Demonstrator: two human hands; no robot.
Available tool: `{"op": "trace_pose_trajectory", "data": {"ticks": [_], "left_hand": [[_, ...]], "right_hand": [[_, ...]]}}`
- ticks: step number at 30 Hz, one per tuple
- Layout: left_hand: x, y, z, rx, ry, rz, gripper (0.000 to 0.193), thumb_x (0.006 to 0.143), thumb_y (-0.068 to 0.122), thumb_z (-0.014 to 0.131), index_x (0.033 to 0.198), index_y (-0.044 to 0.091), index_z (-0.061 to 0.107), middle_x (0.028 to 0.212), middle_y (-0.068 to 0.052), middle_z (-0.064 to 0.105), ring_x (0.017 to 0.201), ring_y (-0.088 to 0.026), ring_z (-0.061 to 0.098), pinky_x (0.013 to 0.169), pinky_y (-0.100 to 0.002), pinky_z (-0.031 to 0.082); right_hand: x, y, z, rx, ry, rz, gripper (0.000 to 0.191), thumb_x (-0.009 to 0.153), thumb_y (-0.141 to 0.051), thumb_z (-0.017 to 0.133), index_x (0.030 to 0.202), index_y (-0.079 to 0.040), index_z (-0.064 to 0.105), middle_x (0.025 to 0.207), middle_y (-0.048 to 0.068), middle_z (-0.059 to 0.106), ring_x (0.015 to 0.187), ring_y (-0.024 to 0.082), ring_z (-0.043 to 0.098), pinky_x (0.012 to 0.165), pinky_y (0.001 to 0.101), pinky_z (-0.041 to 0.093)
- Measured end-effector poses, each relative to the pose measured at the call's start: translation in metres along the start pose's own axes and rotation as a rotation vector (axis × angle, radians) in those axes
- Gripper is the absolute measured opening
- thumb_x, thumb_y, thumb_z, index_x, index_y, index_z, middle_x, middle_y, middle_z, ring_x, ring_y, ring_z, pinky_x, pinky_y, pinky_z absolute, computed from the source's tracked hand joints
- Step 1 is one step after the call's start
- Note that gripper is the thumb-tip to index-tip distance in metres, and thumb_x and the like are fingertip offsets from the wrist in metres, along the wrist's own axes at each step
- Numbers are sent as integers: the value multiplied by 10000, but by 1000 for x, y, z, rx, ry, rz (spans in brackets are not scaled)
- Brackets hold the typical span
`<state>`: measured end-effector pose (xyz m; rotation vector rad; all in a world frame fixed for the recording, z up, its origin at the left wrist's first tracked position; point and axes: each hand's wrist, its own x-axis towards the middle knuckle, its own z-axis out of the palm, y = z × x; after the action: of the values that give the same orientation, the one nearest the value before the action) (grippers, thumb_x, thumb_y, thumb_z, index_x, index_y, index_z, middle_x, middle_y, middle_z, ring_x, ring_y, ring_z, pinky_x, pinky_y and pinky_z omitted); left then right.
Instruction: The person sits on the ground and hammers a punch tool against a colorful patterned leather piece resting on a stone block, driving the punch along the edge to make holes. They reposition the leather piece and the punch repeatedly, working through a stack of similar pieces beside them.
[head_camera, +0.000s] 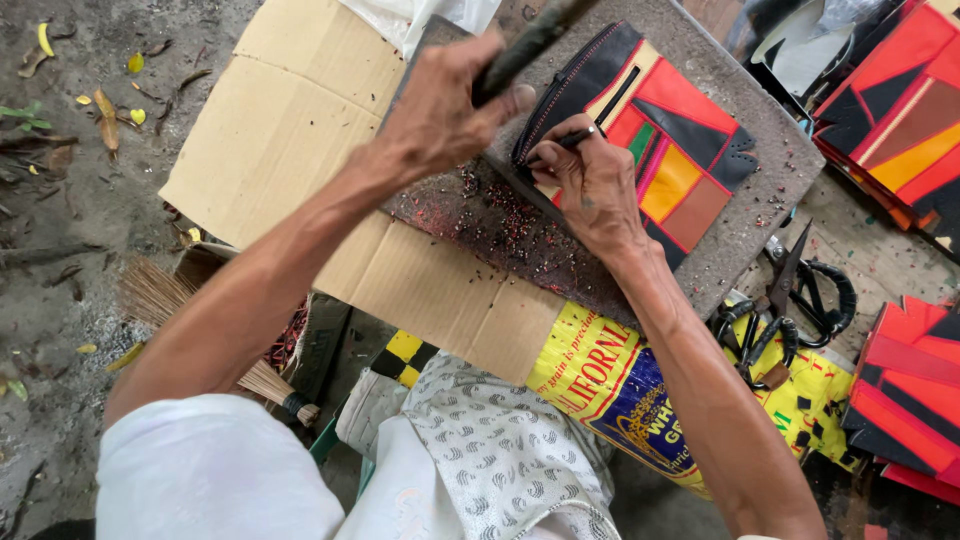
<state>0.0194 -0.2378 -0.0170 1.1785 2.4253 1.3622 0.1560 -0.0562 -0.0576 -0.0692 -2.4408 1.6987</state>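
Hands: both over grey slab, both gripping tools.
Left hand (440, 110): fist closed round dark rod-shaped handle (525, 48), raised above the slab's left part; handle's upper end runs out of frame, head not visible.
Right hand (592, 185): fingers pinched on thin dark punch-like tool (572, 140), palm resting on the leather piece, tool tip at its black edge strip.
Leather piece (680, 150): flat patchwork panel, black border with stitching, red, orange, yellow, green and brown patches; lies on the slab, tilted diagonally.
Slab (730, 80): grey, rough, littered with small red and dark punch crumbs (500, 215) near the hands.
Under slab: cardboard sheet (290, 120), yellow and blue printed sack (610, 385) at its near edge.
Right of slab: black-handled scissors (800, 295) on the sack.
Far right: more red and black patchwork panels (900, 110), stacked.
Left: broom (160, 295) on dirt ground (60, 200) with fallen leaves.
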Motion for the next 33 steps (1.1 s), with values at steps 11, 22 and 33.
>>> {"op": "trace_pose_trajectory", "data": {"ticks": [11, 22, 33], "left_hand": [[-26, 64, -67, 36, 6, 231, 306, 1077, 262, 614, 1108, -35, 548, 822, -185, 613, 701, -306, 608, 624, -428, 456], [-44, 84, -77, 92, -110, 129, 343, 1114, 286, 660, 1053, -34, 553, 726, -227, 584, 601, -385, 586, 575, -459, 446], [-22, 106, -76, 152, -146, 156, 268, 1087, 214, 601, 1092, -51, 562, 727, -222, 644, 601, -370, 646, 532, -478, 473]], "right_hand": [[5, -4, 1, -54, 15, -77, 189, 1107, -160, 606, 1036, 14, 583, 875, 58, 723, 797, 84, 714, 703, 239, 616], [8, -11, 6, -212, 69, -133, 126, 1044, -85, 696, 969, 9, 659, 729, 46, 697, 691, 77, 682, 594, 243, 538], [10, -8, 8, -230, 74, -150, 138, 1036, -94, 704, 951, 3, 654, 697, 47, 665, 663, 98, 676, 575, 271, 525]]}}
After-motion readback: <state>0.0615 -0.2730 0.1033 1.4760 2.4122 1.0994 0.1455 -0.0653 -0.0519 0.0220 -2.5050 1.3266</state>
